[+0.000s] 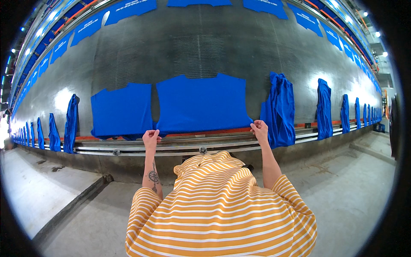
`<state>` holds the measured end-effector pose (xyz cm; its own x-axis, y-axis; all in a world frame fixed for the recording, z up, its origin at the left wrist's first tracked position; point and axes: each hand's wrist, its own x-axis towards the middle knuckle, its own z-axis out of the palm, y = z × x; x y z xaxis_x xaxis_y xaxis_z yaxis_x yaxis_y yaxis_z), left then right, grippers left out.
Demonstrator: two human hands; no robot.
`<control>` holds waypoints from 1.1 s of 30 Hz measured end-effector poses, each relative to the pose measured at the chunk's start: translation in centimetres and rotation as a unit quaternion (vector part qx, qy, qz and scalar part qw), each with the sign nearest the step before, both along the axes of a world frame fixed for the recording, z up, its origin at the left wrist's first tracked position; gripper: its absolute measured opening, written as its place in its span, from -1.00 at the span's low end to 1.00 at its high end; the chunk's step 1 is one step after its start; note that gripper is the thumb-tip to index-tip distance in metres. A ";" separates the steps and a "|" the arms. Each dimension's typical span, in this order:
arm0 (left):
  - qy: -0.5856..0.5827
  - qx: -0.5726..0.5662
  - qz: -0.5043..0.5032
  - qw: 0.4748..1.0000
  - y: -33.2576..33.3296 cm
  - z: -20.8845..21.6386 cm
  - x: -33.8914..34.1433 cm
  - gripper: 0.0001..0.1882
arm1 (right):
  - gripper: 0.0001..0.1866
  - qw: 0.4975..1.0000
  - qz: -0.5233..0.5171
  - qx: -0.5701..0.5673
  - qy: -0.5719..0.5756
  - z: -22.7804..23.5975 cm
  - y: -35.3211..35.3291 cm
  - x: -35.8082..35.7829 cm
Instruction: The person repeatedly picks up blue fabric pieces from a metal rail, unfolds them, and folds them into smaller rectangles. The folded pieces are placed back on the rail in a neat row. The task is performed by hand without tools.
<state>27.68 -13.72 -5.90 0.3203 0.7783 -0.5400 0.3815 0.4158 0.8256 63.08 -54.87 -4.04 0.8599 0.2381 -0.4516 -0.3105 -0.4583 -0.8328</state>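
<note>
At the near edge of a long dark table (pixel 205 58), I hold a blue panel (pixel 203 105) by its two lower corners, which lie just above the metal rail (pixel 180 150). My left hand (pixel 151 136) has its left corner pinched between thumb and fingers; my right hand (pixel 259 129) pinches the other, the two hands set about as far apart as the panel is wide. Its lower edge runs nearly straight between them, with an orange strip (pixel 214 131) showing just below. The body lies flat up the table, and its top edge dips between two raised points.

On the left, a thin line of dark surface parts the panel from a flat blue piece (pixel 122 109), whose lower corner sits just beside my left hand. On the right, a rumpled bundle (pixel 281 109) lies near my right hand, with a somewhat wider gap at the top. Beyond the top edge, a broad bare band of table reaches to the far row (pixel 89 31) of blue cloth. Both forearms come up past my striped shirt (pixel 222 205), with pale floor (pixel 342 188) to either side.
</note>
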 end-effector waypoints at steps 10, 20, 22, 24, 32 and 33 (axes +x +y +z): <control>0.001 0.010 -0.024 1.000 0.7 -0.3 0.2 -0.71 | -0.82 0.996 0.013 -0.056 -0.063 -0.6 -0.7 0.4; -0.017 -0.001 0.002 1.000 1.4 0.1 0.1 -0.80 | -0.83 0.997 0.031 -0.049 -0.058 -0.8 -0.9 0.2; -0.008 -0.002 0.003 1.000 1.6 0.1 0.2 -0.78 | -0.83 0.997 0.019 -0.054 -0.043 0.1 -1.3 -0.1; 0.004 0.006 0.009 1.000 1.6 -0.3 0.5 -0.76 | -0.83 0.996 0.024 -0.044 -0.070 1.3 -2.3 -0.3; 0.190 0.249 0.048 0.949 0.4 -3.1 0.4 -0.67 | -0.78 0.964 0.005 -0.132 -0.229 3.6 -12.2 3.1; 0.243 0.298 0.019 0.923 -0.6 -1.9 1.7 -0.68 | -0.78 0.953 -0.012 -0.161 -0.256 4.0 -13.2 3.9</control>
